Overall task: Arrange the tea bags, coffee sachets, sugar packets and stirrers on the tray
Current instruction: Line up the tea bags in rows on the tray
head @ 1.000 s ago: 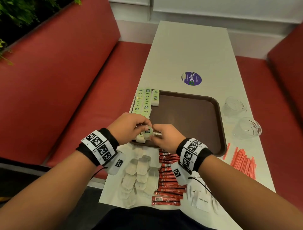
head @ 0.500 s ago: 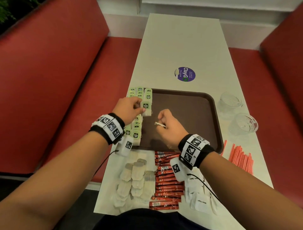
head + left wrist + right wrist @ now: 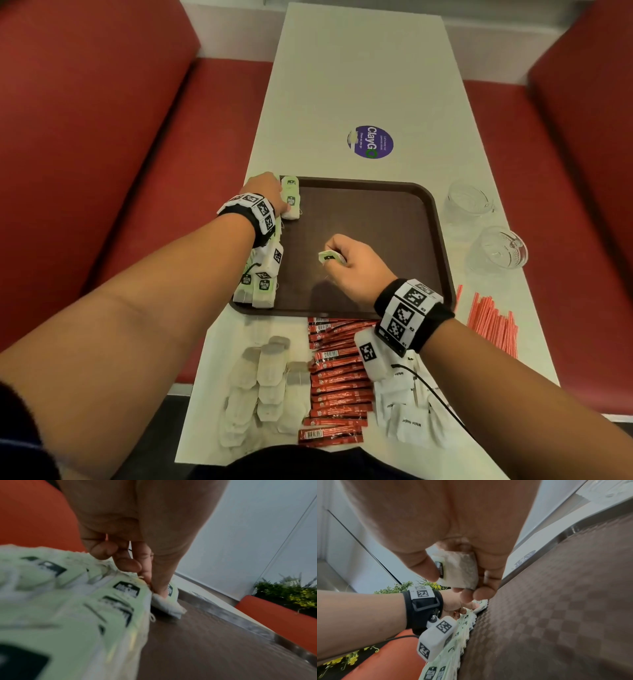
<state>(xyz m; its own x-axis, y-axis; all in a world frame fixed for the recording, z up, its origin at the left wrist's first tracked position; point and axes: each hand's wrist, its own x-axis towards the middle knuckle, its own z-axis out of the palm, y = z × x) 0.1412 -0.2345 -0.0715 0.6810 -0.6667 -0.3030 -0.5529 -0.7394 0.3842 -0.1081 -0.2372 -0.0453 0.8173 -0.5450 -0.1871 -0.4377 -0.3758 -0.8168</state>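
A brown tray (image 3: 394, 212) lies mid-table, with a column of green-tagged tea bags (image 3: 260, 291) along its left edge. My left hand (image 3: 270, 192) is at the tray's far left corner. Its thumb and forefinger pinch the top of one tea bag (image 3: 168, 604) that lies on the tray floor (image 3: 223, 635) beside the column. My right hand (image 3: 352, 267) hovers over the tray's middle. It grips another green-tagged tea bag (image 3: 329, 257) between thumb and curled fingers; in the right wrist view that tea bag (image 3: 460, 572) shows as a white pouch.
Near the table's front edge lie plain white tea bags (image 3: 267, 383), red coffee sachets (image 3: 339, 377) and white sugar packets (image 3: 407, 411). Red stirrers (image 3: 493, 318) and two glass cups (image 3: 469, 205) are right of the tray. Red benches flank the table.
The hands, together at the tray's near left a second ago, have parted. My left hand carried a tea bag to the far left corner; my right hand stayed over the tray.
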